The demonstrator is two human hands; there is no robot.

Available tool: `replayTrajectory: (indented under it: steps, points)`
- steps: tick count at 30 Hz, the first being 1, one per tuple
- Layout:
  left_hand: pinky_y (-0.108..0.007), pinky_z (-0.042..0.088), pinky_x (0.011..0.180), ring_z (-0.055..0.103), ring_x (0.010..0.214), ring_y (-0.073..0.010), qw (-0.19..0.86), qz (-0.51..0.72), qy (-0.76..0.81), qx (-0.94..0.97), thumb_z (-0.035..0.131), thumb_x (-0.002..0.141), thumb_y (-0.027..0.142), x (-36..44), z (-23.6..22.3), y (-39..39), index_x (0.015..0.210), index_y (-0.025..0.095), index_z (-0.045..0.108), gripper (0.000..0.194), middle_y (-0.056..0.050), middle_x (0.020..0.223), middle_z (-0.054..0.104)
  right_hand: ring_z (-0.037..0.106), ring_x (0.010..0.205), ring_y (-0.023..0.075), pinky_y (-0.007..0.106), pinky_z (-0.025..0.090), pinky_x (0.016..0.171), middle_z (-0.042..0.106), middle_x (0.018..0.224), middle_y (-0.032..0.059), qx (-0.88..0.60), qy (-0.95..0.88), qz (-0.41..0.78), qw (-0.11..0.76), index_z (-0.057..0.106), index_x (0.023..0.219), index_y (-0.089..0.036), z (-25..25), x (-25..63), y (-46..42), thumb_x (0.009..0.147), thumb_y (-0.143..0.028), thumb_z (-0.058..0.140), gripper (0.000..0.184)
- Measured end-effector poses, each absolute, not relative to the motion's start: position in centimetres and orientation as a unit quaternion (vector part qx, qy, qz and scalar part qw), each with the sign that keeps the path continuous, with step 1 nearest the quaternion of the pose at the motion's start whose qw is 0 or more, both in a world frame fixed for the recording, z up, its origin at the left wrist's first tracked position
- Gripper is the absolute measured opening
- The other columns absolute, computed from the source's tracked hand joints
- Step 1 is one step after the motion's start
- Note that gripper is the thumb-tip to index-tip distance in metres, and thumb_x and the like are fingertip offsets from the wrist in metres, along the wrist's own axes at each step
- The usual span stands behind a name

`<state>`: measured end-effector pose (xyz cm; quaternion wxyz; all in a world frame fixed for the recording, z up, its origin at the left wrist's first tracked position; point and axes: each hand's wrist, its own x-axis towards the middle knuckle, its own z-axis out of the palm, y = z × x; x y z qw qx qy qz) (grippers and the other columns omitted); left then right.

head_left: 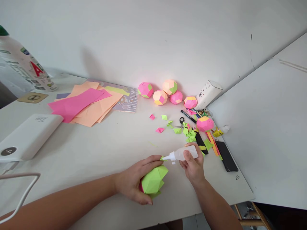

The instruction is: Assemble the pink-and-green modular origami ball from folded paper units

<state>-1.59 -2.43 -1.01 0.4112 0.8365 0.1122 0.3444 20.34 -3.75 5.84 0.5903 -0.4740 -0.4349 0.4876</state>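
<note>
My left hand (pixel 133 180) is wrapped around a part-built paper ball (pixel 153 180), mostly lime green with a bit of pink at its lower left. The ball's right side has pointed, jagged edges. In my right hand (pixel 195 167) is a white squeeze glue bottle (pixel 183 154), tipped sideways with its nozzle toward the left. The nozzle tip touches or nearly touches a small green paper piece (pixel 163 158) at my left fingertips. Part of the ball is hidden behind the left fingers.
Finished paper balls (pixel 145 90) line the wall. Folded green pieces (pixel 189 134), scissors (pixel 181 121), a marker (pixel 188 117) and a phone (pixel 226 156) lie to the right. Paper sheets (pixel 79 105), a power bank (pixel 31 137) and a large bottle (pixel 26 64) stand or lie left.
</note>
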Motion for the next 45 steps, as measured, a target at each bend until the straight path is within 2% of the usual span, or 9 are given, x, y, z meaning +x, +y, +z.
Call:
replayTrajectory:
  steps: [31, 45]
  points:
    - [-0.051, 0.037, 0.102, 0.037, 0.127, -0.0381, 0.392, 0.363, 0.106, 0.838, 0.065, 0.067, 0.061, -1.54, -1.27, -2.37, 0.144, 0.024, 0.019, 0.097, -0.019, 0.14, 0.031, 0.026, 0.036, 0.0038, 0.016, 0.027, 0.034, 0.036, 0.047, -0.011, -0.461, -0.44, 0.491, 0.594, 0.055, 0.087, -0.024, 5.76, 20.42, -3.61, 0.077, -0.035, 0.069, 0.02]
    - [-0.049, 0.038, 0.102, 0.038, 0.127, -0.0375, 0.382, 0.377, 0.095, 0.839, 0.067, 0.065, 0.062, -1.34, -1.25, -2.18, 0.144, 0.022, 0.019, 0.1, -0.019, 0.139, 0.032, 0.026, 0.035, 0.0031, 0.015, 0.025, 0.034, 0.033, 0.046, -0.0119, -0.45, -0.434, 0.504, 0.595, 0.053, 0.087, -0.023, 5.35, 20.44, -3.45, 0.077, -0.039, 0.069, 0.025]
